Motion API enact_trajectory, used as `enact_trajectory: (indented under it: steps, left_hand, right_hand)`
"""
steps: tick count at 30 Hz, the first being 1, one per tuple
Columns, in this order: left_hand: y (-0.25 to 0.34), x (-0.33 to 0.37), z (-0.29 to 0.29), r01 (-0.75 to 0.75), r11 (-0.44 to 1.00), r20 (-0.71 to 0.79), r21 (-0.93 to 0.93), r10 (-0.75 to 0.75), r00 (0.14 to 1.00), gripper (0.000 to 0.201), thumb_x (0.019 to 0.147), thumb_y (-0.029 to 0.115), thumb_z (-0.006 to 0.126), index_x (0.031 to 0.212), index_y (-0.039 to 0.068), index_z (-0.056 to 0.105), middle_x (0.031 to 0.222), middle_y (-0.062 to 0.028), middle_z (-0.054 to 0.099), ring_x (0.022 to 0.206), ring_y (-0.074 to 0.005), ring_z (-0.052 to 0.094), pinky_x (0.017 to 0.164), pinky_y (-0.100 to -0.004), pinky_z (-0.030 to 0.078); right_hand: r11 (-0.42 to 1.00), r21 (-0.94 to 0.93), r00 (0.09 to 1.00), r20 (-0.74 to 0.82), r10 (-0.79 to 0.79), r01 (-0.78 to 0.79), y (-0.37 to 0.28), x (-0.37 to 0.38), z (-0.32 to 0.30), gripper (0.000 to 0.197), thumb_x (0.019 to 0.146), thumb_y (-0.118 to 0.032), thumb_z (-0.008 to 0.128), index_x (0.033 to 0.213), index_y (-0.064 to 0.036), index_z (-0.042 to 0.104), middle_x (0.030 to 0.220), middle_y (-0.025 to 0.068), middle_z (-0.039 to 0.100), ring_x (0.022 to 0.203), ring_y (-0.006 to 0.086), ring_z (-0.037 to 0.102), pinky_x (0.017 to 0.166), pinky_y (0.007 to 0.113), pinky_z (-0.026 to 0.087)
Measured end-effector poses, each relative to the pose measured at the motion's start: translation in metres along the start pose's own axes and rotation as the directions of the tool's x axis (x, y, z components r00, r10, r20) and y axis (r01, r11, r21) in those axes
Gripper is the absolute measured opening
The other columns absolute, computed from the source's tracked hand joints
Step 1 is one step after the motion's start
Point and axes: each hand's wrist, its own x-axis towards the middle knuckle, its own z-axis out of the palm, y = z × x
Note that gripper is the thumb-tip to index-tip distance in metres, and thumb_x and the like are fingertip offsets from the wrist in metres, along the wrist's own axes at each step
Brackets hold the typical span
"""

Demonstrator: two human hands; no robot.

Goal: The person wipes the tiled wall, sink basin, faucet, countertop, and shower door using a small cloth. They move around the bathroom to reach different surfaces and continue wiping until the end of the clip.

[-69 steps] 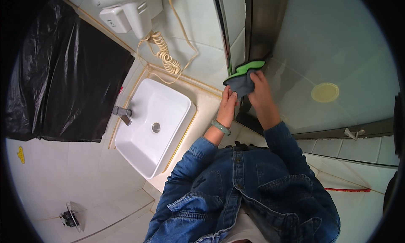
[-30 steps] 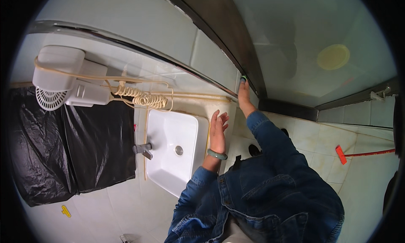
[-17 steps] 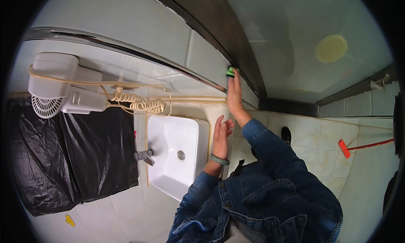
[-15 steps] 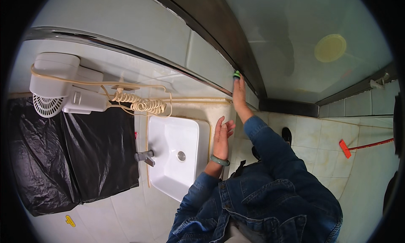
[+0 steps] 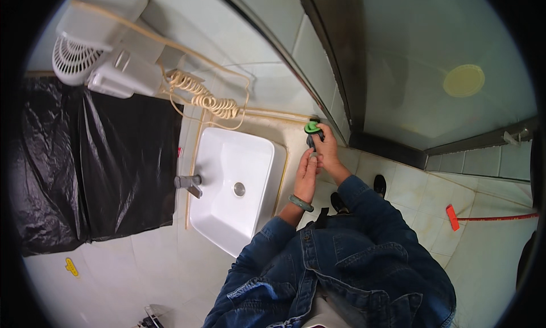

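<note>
A small green-and-black object (image 5: 311, 128) with a rounded green top and a dark lower part is in my right hand (image 5: 329, 151), above the counter corner beyond the sink. Its exact kind does not show. The right fingers are closed round it. My left hand (image 5: 306, 177), below a green bangle, has its fingers pressed together, and the tips meet the object's dark lower end beside the right thumb. To the left of both hands lies the white rectangular sink (image 5: 264, 205), with a grey tap (image 5: 187, 182) on its far left side.
A white hair dryer (image 5: 128, 75) with a coiled cream cord (image 5: 210, 103) hangs on the wall. Black plastic sheeting (image 5: 128, 163) covers the area left of the sink. A dark-framed glass panel (image 5: 409, 60) rises at right; an orange-headed long-handled tool (image 5: 453, 217) is near the floor.
My right hand has come away from the wall by the dark frame, down to the counter corner, bringing the green-and-black object. The open left hand has moved up to it and closed its fingers.
</note>
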Motion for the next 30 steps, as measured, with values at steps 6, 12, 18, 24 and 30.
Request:
enact_trajectory:
  steps: [6,12,18,24,30]
  left_hand:
    - [-0.008,-0.007,-0.03,-0.16,0.986,-0.194,0.044,0.166,0.967,0.042,0.102,0.028,0.045,0.138,0.006,0.042,0.114,-0.0065,0.06,0.104,-0.0145,0.056,0.09,-0.0301,0.044]
    - [-0.009,-0.03,-0.037,-0.16,0.987,-0.228,-0.034,0.148,0.962,0.037,0.103,0.018,0.045,0.137,0.003,0.042,0.107,-0.0048,0.059,0.097,-0.012,0.054,0.087,-0.0263,0.043]
    - [-0.016,-0.041,-0.044,-0.148,0.982,-0.238,-0.121,0.116,0.964,0.039,0.101,0.013,0.046,0.138,0.002,0.04,0.108,-0.0072,0.059,0.097,-0.0132,0.055,0.091,-0.0264,0.044]
    - [-0.042,-0.039,-0.042,-0.176,0.977,-0.224,-0.123,0.145,0.964,0.04,0.102,0.023,0.047,0.137,0.006,0.043,0.106,-0.0037,0.062,0.095,-0.011,0.057,0.085,-0.0278,0.045]
    - [-0.053,-0.048,-0.042,-0.15,0.985,-0.204,-0.086,0.13,0.97,0.036,0.101,0.016,0.047,0.134,0.003,0.046,0.103,-0.0053,0.062,0.095,-0.0124,0.057,0.086,-0.0272,0.044]
  right_hand:
    - [0.659,-0.269,0.703,0.403,-0.586,0.703,-0.061,0.04,0.031,0.029,0.074,-0.002,0.057,0.102,-0.0091,0.062,0.11,0.0057,0.059,0.102,0.0269,0.054,0.089,0.036,0.046]
    - [0.238,-0.397,0.463,0.771,-0.438,0.886,-0.028,0.056,0.093,0.026,0.079,-0.012,0.056,0.104,-0.0099,0.062,0.124,0.0068,0.055,0.111,0.0232,0.051,0.09,0.034,0.043]
    - [-0.056,-0.393,0.337,0.845,-0.415,0.918,0.002,0.058,0.062,0.025,0.075,-0.013,0.06,0.099,-0.0137,0.063,0.118,0.005,0.055,0.1,0.021,0.051,0.085,0.034,0.041]
    - [0.152,-0.333,0.366,0.859,-0.357,0.931,0.003,0.059,0.003,0.027,0.074,-0.007,0.06,0.101,-0.0103,0.063,0.114,0.0053,0.056,0.095,0.0249,0.054,0.08,0.038,0.047]
    - [0.37,-0.254,0.393,0.84,-0.373,0.894,-0.004,0.047,0.044,0.035,0.075,-0.002,0.06,0.109,-0.0085,0.063,0.115,0.0079,0.057,0.103,0.0282,0.054,0.084,0.041,0.048]
